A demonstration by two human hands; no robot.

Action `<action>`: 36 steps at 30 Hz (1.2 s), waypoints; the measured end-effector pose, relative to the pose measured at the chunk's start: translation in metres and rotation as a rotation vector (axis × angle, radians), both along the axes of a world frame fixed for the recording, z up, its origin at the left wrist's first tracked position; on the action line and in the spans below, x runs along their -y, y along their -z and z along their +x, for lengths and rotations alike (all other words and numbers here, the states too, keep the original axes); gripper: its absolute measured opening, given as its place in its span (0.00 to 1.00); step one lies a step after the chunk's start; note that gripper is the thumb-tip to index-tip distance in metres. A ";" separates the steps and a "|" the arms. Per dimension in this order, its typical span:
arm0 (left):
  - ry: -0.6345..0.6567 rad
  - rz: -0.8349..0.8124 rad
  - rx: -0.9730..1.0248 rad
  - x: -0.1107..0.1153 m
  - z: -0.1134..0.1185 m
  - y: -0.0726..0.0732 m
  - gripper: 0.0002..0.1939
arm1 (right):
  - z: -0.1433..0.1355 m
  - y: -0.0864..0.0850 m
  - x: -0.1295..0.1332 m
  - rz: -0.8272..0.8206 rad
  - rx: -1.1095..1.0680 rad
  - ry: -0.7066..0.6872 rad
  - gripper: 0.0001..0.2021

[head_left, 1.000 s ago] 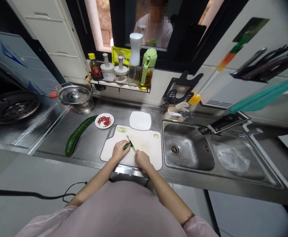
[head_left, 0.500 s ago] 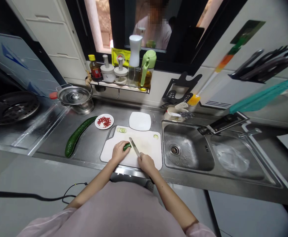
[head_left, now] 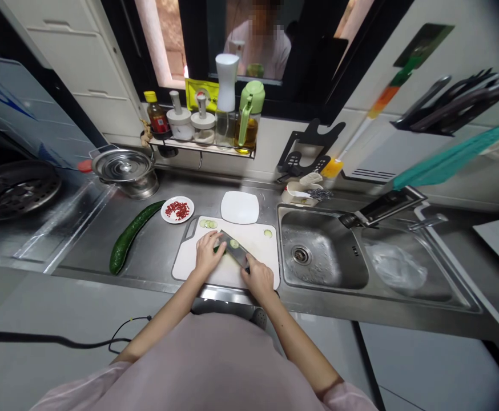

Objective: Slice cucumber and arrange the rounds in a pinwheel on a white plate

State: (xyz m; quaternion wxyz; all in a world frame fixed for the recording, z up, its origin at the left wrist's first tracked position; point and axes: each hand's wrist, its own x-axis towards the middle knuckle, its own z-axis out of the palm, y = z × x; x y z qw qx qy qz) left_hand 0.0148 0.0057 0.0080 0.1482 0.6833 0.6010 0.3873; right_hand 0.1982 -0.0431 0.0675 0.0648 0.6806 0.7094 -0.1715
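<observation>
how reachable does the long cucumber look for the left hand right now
Probably yes: the long cucumber lies off the left side of the cutting board, across some metal countertop, with no obstacle visible between. The left hand would likely need to release the short green piece.

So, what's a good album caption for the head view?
Left hand on a cucumber piece, right hand holding a knife, a slice on its blade, over a white board.
</observation>
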 end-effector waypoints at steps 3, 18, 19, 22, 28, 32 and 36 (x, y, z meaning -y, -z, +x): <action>0.105 -0.043 -0.123 -0.010 0.005 -0.011 0.16 | 0.001 0.000 0.001 0.040 0.055 -0.049 0.25; 0.413 -0.348 -0.086 -0.052 0.004 -0.029 0.04 | 0.018 0.001 0.007 0.041 0.088 -0.189 0.27; 0.403 -0.368 -0.073 -0.052 0.005 -0.030 0.04 | 0.019 0.001 0.007 0.041 0.090 -0.189 0.27; 0.361 -0.385 -0.014 -0.054 0.006 -0.031 0.04 | 0.020 0.000 0.006 0.042 0.094 -0.195 0.27; 0.206 -0.428 0.352 -0.064 0.005 -0.020 0.09 | 0.024 -0.001 0.002 0.037 0.094 -0.178 0.26; 0.120 -0.535 0.644 -0.074 -0.002 -0.013 0.13 | 0.027 0.000 0.002 0.034 0.095 -0.153 0.26; -0.001 -0.662 0.799 -0.079 -0.011 -0.008 0.19 | 0.033 0.003 0.003 0.039 0.104 -0.114 0.25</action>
